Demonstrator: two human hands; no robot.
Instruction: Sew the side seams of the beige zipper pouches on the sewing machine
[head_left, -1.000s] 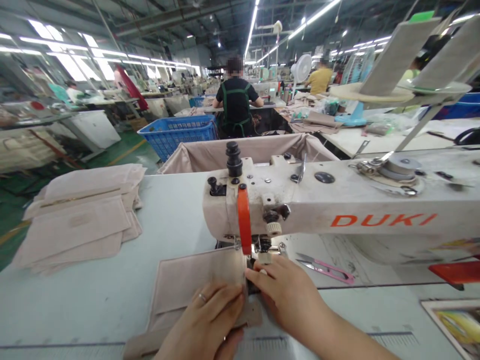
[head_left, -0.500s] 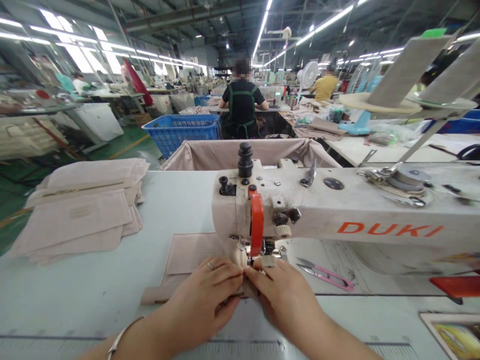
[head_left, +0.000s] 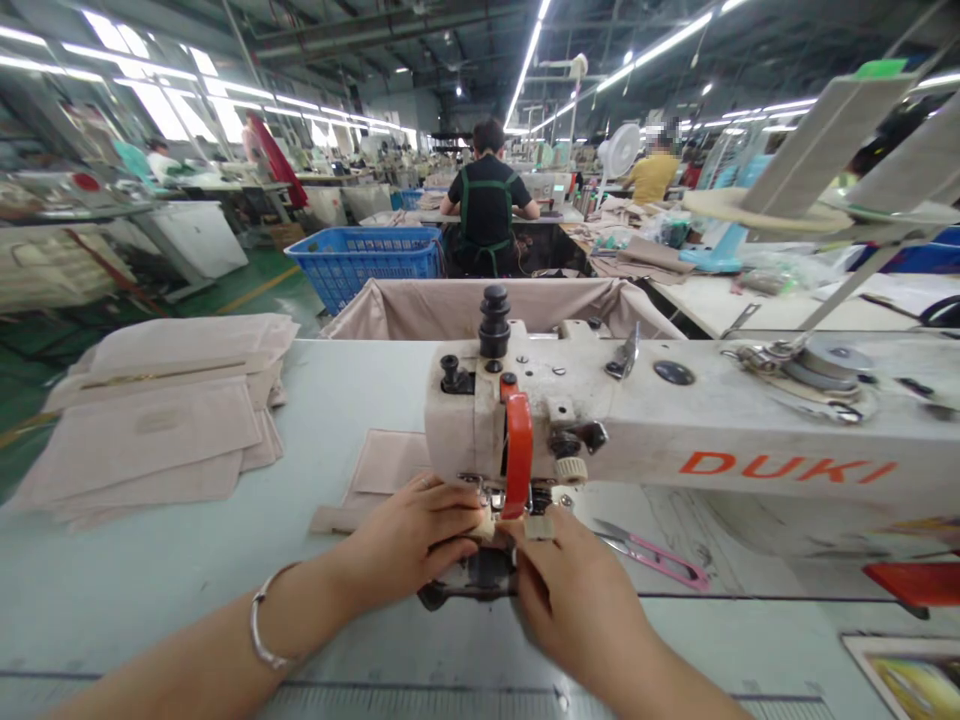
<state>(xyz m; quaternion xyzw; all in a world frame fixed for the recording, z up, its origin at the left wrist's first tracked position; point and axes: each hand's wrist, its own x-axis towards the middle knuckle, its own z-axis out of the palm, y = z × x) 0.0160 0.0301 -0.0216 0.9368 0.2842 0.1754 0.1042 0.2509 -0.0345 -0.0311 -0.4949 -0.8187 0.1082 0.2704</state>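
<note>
Pinches the edge of the cloth piece in the closed left grip, just under the needle of the sewing machine on the bench. Rests the right grip beside it; cannot tell how far shut.

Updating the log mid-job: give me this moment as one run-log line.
left hand: on fabric piece at sewing machine | right hand: below orange guard, grip unclear | pink snips: on table, untouched
</note>
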